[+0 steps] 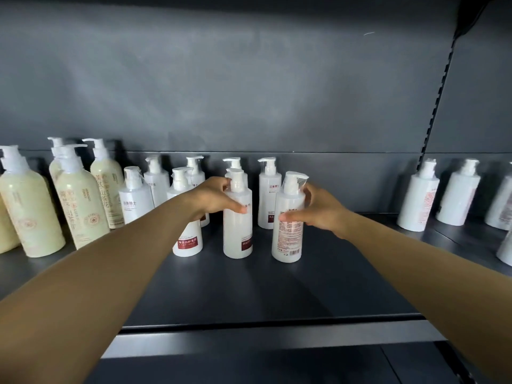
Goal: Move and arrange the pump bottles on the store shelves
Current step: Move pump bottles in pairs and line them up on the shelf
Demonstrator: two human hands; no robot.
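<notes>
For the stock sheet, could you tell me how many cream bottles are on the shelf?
5, all at the left: two front bottles, two rear bottles, and an edge bottle cut off by the frame. More may be hidden.

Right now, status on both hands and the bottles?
Left hand grips middle white bottle. Right hand grips white bottle beside it, back label showing. Both upright on shelf. Nothing blocking.
</notes>
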